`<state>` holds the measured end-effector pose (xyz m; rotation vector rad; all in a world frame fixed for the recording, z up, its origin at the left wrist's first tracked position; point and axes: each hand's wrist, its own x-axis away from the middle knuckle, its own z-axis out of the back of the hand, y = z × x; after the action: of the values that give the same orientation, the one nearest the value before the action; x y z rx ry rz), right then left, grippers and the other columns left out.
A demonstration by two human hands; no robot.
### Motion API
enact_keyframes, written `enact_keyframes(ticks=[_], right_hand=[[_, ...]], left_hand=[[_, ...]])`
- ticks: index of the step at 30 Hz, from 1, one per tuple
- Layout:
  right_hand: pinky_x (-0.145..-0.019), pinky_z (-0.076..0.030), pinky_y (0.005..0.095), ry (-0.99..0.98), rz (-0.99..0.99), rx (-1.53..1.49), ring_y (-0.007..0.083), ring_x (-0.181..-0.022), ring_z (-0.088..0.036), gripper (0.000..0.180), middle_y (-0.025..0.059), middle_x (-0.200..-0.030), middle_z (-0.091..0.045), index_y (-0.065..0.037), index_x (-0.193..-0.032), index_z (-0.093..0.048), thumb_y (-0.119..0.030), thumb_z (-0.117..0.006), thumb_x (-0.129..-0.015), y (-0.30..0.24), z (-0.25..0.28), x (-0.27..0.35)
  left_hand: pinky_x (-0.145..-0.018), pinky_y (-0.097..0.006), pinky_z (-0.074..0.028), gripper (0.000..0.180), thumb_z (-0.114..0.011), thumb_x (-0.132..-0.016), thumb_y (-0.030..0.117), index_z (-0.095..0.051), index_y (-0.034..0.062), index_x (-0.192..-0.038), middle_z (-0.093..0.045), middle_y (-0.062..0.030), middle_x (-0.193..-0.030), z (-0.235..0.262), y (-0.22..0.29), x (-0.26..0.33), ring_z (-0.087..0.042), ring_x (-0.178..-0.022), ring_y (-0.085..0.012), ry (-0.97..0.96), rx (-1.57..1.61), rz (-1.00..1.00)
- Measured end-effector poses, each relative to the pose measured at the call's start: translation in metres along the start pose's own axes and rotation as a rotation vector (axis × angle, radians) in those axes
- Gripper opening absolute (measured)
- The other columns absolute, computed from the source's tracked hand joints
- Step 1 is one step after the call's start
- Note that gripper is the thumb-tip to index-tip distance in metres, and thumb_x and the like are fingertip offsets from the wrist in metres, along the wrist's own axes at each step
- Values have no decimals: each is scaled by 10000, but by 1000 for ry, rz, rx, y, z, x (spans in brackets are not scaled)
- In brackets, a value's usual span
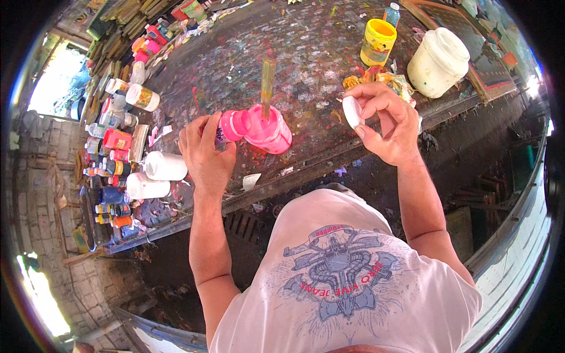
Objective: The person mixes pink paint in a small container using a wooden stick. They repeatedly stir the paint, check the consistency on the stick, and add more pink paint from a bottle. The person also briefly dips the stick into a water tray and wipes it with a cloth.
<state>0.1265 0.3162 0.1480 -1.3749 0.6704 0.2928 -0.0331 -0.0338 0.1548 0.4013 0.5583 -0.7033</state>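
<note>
My left hand point(207, 154) is closed round a small pink bottle point(236, 125), tipped so its mouth meets the rim of a larger pink paint jar point(273, 140). That jar stands on the paint-stained table, with a flat wooden stick point(268, 88) upright in it. Pink paint coats the jar's inside; whether any is flowing from the bottle I cannot tell. Over the table's near edge on the right, my right hand point(387, 120) pinches a round white cap point(352, 112) between thumb and fingers. Behind it lies a crumpled, paint-stained cloth point(397, 83).
A yellow paint jar point(378, 42), a blue-capped bottle point(391, 15) and a large white lidded tub point(438, 62) stand at the right. A framed screen point(471, 50) lies beyond. White containers point(166, 166) and several paint bottles crowd the left. A paper scrap point(251, 181) lies near the front edge.
</note>
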Motion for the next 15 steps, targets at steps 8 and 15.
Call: enact_keyframes(ticks=[8, 15], right_hand=[[-1149, -552, 430, 7, -1, 17, 276, -1272, -716, 263, 191, -1356, -739, -44, -1051, -710, 19, -866, -850, 5, 0, -5], [-1156, -547, 432, 12, -14, 5, 277, -1280, -718, 264, 187, -1359, -742, -55, -1043, -714, 29, -867, -844, 10, -1, -4]], left_hand=[[-1095, -518, -524, 768, -919, -640, -35, -783, 105, -1383, -708, -108, -1317, -4, -1, -8, -653, -1237, -378, 7, -26, -31], [-1090, -519, -516, 773, -917, -643, -38, -780, 105, -1390, -705, -112, -1318, -4, 0, -11, -654, -1226, -381, 18, -34, -52]])
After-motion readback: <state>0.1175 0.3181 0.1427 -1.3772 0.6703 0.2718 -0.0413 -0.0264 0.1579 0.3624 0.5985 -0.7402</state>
